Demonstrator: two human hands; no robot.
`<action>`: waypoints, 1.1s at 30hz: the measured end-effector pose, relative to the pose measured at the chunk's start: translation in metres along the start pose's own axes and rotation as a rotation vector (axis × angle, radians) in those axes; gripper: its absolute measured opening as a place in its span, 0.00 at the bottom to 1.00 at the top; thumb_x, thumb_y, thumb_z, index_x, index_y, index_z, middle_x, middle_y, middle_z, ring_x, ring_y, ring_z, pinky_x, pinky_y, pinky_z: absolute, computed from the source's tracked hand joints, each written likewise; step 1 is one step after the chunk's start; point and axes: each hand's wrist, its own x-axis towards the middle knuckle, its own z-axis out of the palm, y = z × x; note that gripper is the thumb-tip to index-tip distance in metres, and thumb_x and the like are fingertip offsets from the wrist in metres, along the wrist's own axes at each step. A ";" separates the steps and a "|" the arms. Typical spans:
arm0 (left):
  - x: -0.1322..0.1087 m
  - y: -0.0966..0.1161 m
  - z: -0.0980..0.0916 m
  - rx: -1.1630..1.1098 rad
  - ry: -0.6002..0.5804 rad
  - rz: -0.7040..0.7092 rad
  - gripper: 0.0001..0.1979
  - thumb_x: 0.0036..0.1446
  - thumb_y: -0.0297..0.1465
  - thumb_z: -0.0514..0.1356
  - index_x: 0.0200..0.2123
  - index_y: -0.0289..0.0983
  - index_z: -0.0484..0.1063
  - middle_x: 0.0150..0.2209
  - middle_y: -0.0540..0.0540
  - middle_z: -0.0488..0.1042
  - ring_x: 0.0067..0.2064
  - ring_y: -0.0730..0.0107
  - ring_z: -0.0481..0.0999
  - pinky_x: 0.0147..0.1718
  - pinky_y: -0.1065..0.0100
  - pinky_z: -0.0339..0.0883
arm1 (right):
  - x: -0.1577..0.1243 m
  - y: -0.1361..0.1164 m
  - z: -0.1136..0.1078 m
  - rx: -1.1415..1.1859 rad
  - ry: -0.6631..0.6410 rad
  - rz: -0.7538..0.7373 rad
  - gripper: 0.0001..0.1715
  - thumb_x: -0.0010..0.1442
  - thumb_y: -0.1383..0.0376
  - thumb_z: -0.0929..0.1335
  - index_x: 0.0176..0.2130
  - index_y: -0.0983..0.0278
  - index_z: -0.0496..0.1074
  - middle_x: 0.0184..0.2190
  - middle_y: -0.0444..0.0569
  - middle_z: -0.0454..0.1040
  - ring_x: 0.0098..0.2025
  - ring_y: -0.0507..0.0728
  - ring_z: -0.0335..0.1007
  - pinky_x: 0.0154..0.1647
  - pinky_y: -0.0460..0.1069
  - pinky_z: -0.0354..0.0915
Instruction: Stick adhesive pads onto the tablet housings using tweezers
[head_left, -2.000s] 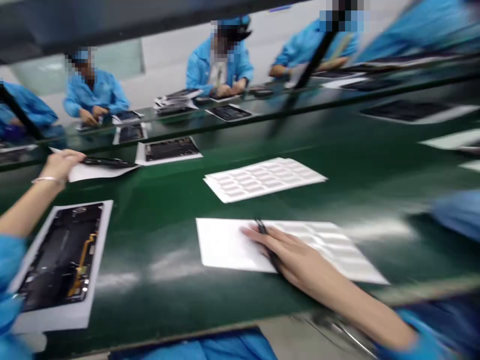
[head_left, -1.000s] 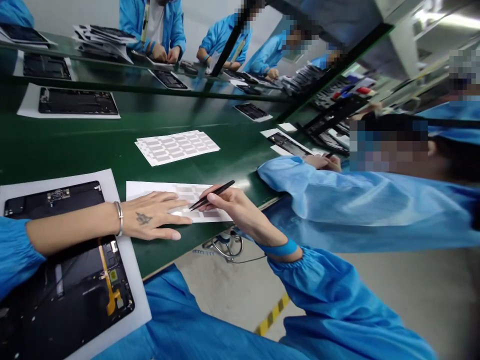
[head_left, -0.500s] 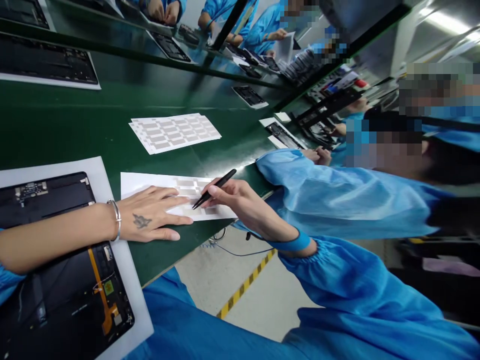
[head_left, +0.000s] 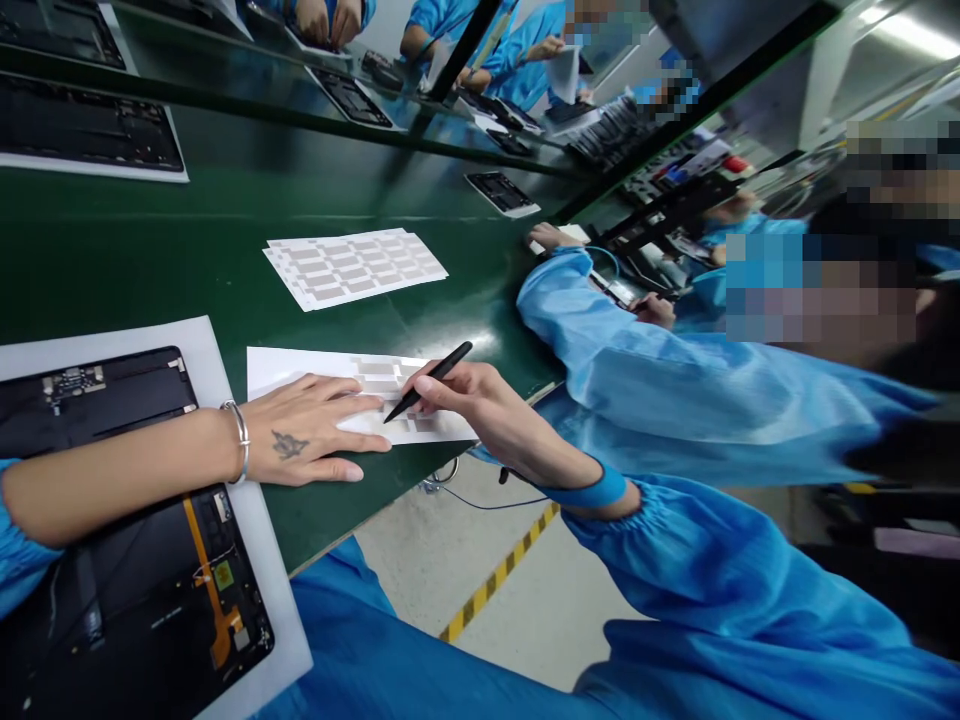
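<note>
My left hand [head_left: 307, 440] lies flat with fingers stretched out on a white sticker sheet [head_left: 300, 367] at the near edge of the green belt [head_left: 150, 260]. My right hand [head_left: 480, 405] pinches black tweezers [head_left: 429, 380], whose tips touch the sheet beside my left fingertips. An open black tablet chassis [head_left: 112, 540] with an orange flex cable rests on a white sheet under my left forearm.
A second stack of sticker sheets [head_left: 354, 265] lies farther out on the belt. More chassis [head_left: 82, 135] sit along the far side. A neighbouring person's blue sleeve [head_left: 675, 370] reaches onto the belt at my right. Other people work across the line.
My left hand came from the far left onto the near sticker sheet. My right hand raised the tweezers into a pinch with tips on the sheet. The neighbour's arm shifted forward.
</note>
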 end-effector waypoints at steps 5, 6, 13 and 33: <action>0.000 0.000 0.005 0.035 0.021 0.005 0.19 0.70 0.42 0.54 0.62 0.50 0.69 0.67 0.42 0.62 0.66 0.50 0.60 0.58 0.52 0.59 | -0.006 0.005 0.006 0.087 0.106 -0.007 0.24 0.50 0.44 0.76 0.29 0.63 0.79 0.26 0.48 0.78 0.30 0.54 0.72 0.34 0.49 0.69; 0.002 0.004 0.006 0.048 0.017 -0.004 0.20 0.70 0.42 0.54 0.62 0.51 0.69 0.66 0.42 0.63 0.65 0.50 0.61 0.58 0.52 0.60 | -0.007 0.002 0.008 0.117 0.145 -0.017 0.25 0.49 0.44 0.77 0.28 0.63 0.79 0.26 0.48 0.77 0.30 0.54 0.72 0.35 0.49 0.70; -0.026 0.009 -0.026 0.197 -0.045 -0.205 0.24 0.69 0.47 0.54 0.65 0.49 0.65 0.69 0.42 0.58 0.69 0.50 0.57 0.60 0.52 0.59 | -0.005 -0.052 0.030 0.425 0.348 -0.318 0.21 0.45 0.48 0.79 0.27 0.62 0.80 0.29 0.47 0.76 0.33 0.54 0.73 0.43 0.51 0.73; -0.198 -0.009 -0.044 0.191 0.240 -0.506 0.12 0.72 0.29 0.50 0.46 0.37 0.75 0.45 0.44 0.76 0.42 0.67 0.71 0.40 0.69 0.67 | 0.097 -0.087 0.190 0.240 -0.358 -0.212 0.33 0.47 0.38 0.75 0.19 0.64 0.70 0.24 0.47 0.71 0.30 0.53 0.70 0.36 0.49 0.69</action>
